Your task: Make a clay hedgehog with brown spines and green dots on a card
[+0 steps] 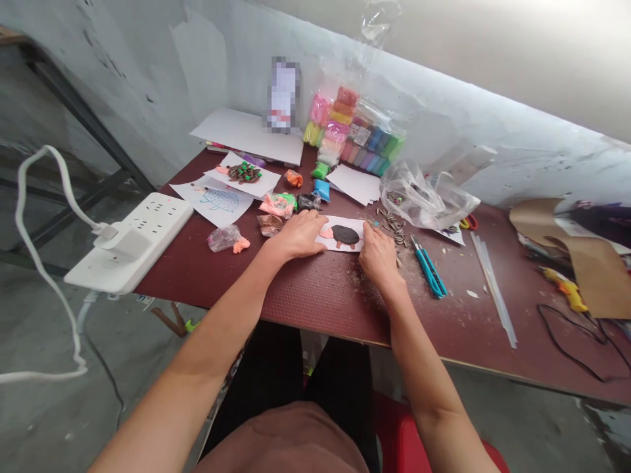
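Note:
A small white paper card [340,221] lies on the table in front of me, held at both sides. On it is a flat animal shape in clay, with a black oval body [346,234], a pink head and brown feet. My left hand [302,234] grips the card's left edge, thumb at the near side. At its right edge, my right hand [378,253] has its fingers bent against the paper. Dark striped seeds [393,225] are scattered just beyond my right hand. Wrapped brown clay [271,225] and pink clay [277,204] sit close to my left hand.
A teal-handled cutter [428,268] lies right of my hands, then clear glue sticks [494,289] and a yellow glue gun [564,289] with its cord. A white power strip [158,220] overhangs the left edge. Coloured clay packs [374,148] and a plastic bag [428,197] stand behind.

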A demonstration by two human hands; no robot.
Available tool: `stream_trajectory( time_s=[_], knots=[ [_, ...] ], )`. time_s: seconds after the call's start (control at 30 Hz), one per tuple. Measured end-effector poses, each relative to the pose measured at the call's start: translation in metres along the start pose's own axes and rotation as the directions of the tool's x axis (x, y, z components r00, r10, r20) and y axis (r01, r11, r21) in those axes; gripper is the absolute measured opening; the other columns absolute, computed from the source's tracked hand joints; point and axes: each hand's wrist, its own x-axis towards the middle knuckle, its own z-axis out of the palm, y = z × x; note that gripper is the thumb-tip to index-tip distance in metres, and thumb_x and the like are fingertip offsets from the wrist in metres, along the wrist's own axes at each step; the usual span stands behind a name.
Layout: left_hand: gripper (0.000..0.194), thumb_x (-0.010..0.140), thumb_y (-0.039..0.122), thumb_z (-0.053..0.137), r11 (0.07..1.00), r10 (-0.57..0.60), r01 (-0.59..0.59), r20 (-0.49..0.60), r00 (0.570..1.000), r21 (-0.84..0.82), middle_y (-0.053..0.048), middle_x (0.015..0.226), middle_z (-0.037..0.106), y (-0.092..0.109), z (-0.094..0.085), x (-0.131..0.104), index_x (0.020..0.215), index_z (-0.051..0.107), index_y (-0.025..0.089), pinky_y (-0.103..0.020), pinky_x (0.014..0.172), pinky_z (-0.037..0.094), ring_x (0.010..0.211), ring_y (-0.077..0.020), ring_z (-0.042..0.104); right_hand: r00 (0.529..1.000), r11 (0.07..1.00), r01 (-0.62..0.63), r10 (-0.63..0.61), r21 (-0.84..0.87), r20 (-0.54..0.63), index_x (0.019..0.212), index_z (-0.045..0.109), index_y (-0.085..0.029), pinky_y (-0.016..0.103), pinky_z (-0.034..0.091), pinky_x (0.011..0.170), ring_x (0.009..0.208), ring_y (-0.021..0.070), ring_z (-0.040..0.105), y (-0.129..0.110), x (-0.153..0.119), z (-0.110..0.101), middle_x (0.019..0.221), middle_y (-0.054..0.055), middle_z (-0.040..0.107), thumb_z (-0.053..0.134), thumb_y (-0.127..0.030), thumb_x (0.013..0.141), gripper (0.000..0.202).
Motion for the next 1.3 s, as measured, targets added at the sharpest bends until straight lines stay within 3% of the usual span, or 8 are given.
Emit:
stream_trajectory(
  time_s=[0.1,0.23,0.4,0.57,0.87,1.3],
  knots=[
    [0.053,0.088,0.024,0.066,1.000,-0.009,0.009,-0.017,1.000,-0.016,-0.014,0.136,0.064,-0.003,0.002,0.002,0.140,0.060,0.017,-0.041,0.109,0.046,0.126,-0.0306,0.057,0.999,0.999,0.001,0.000,0.035,-0.044,0.150,0.054,-0.002,0.050,0.045,0.109,0.141,0.0370,0.056,-0.001,-0.001,-0.002,0.138,0.028,0.069,0.033,-0.008,0.096,0.059],
    [0.054,0.088,0.019,0.064,0.999,-0.026,0.026,-0.010,1.000,-0.039,-0.014,0.139,0.064,-0.003,0.000,0.002,0.142,0.059,0.015,-0.041,0.111,0.045,0.129,-0.0303,0.057,0.988,0.993,0.084,-0.072,0.085,-0.136,0.145,0.063,-0.011,0.053,0.042,0.115,0.150,0.0364,0.047,-0.008,0.000,-0.010,0.154,0.022,0.059,0.038,-0.012,0.098,0.053],
    [0.051,0.090,0.019,0.062,0.998,-0.052,0.052,0.007,0.999,-0.047,-0.016,0.141,0.062,0.001,-0.003,0.001,0.140,0.060,0.013,-0.041,0.111,0.044,0.131,-0.0309,0.056,0.959,0.954,0.281,-0.275,0.102,-0.075,0.130,0.075,-0.024,0.057,0.038,0.119,0.156,0.0352,0.036,-0.023,0.007,-0.018,0.164,0.013,0.050,0.048,-0.014,0.098,0.043],
    [0.049,0.091,0.020,0.062,0.998,-0.039,0.038,-0.022,0.999,-0.057,-0.013,0.135,0.065,-0.002,0.000,0.002,0.141,0.059,0.017,-0.039,0.108,0.046,0.127,-0.0290,0.059,0.944,0.939,0.330,-0.329,0.091,-0.026,0.128,0.077,-0.023,0.059,0.037,0.119,0.157,0.0365,0.035,-0.030,0.011,-0.013,0.164,0.015,0.049,0.050,-0.012,0.097,0.042],
    [0.043,0.097,0.023,0.058,0.997,-0.040,0.038,-0.029,0.999,-0.066,-0.015,0.135,0.065,-0.001,0.000,0.002,0.139,0.060,0.014,-0.040,0.109,0.045,0.130,-0.0294,0.058,0.912,0.904,0.409,-0.401,0.123,-0.085,0.129,0.076,-0.023,0.056,0.040,0.121,0.157,0.0328,0.037,-0.034,0.004,-0.003,0.163,0.014,0.050,0.047,-0.009,0.099,0.045],
    [0.041,0.099,0.023,0.058,0.998,-0.021,0.019,-0.033,0.999,-0.062,-0.016,0.136,0.065,-0.002,0.000,0.001,0.138,0.059,0.012,-0.041,0.111,0.045,0.131,-0.0304,0.059,0.913,0.904,0.407,-0.398,0.133,-0.085,0.128,0.075,-0.022,0.055,0.041,0.122,0.157,0.0323,0.038,-0.040,0.005,0.001,0.164,0.014,0.049,0.044,-0.011,0.103,0.041]
  ],
)
